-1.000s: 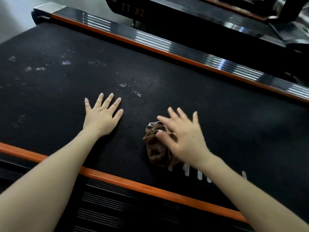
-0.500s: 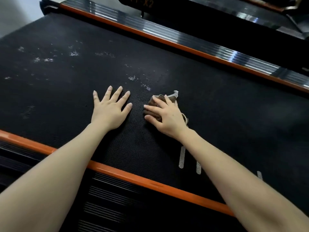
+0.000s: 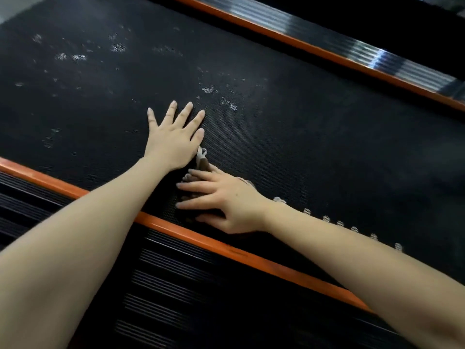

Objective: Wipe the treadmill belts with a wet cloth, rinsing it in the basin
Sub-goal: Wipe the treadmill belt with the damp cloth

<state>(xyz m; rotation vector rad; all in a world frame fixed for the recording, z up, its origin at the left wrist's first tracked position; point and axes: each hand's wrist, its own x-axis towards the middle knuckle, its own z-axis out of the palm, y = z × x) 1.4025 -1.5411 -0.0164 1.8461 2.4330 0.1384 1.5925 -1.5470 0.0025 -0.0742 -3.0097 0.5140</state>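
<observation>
Head view: left hand [image 3: 173, 142] spread flat on treadmill belt [image 3: 314, 137]; right hand [image 3: 226, 205], fingers straight, presses brown cloth [image 3: 202, 161], now nearer the orange side rail [image 3: 226, 248].

The treadmill belt [image 3: 327, 147] is black with a fine dotted weave and lies flat, slanting across the view. Whitish specks and smears dot its far left part, and a row of pale marks runs along its near right part. The cloth [image 3: 202, 161] is brown and bunched, with a pale hem end sticking out on its far side. It lies on the belt close to the near edge, mostly covered by the straight fingers of the right grip [image 3: 226, 205], its hem just beside the left grip [image 3: 173, 142].
</observation>
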